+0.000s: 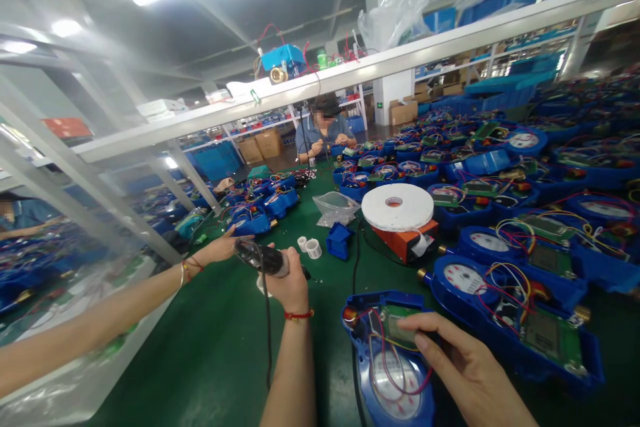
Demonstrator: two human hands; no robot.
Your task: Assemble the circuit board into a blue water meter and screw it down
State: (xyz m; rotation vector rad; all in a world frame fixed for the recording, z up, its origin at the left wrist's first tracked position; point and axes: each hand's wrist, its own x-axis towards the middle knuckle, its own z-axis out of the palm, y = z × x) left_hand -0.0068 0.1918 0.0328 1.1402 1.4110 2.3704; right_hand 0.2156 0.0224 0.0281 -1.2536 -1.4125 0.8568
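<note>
My left hand (pixel 291 283) is wrapped around a black corded electric screwdriver (pixel 265 258), held above the table with its cable hanging down. My right hand (pixel 463 360) has thumb and index finger closed at the right end of a green circuit board (pixel 395 319). That board lies in the upper part of a blue water meter (pixel 369 373) in front of me. Red, yellow and white wires loop from the board across the meter's round dial (pixel 395 383). Whether the board sits fully down in the housing, I cannot tell.
Many opened blue meters (pixel 530 320) crowd the right side. A white tape roll (pixel 397 205) rests on an orange box (pixel 407 240). Nearby are a plastic bag (pixel 335 208), small white rolls (pixel 313 249) and a blue part (pixel 339 241). A co-worker's arm (pixel 200 257) reaches in from the left.
</note>
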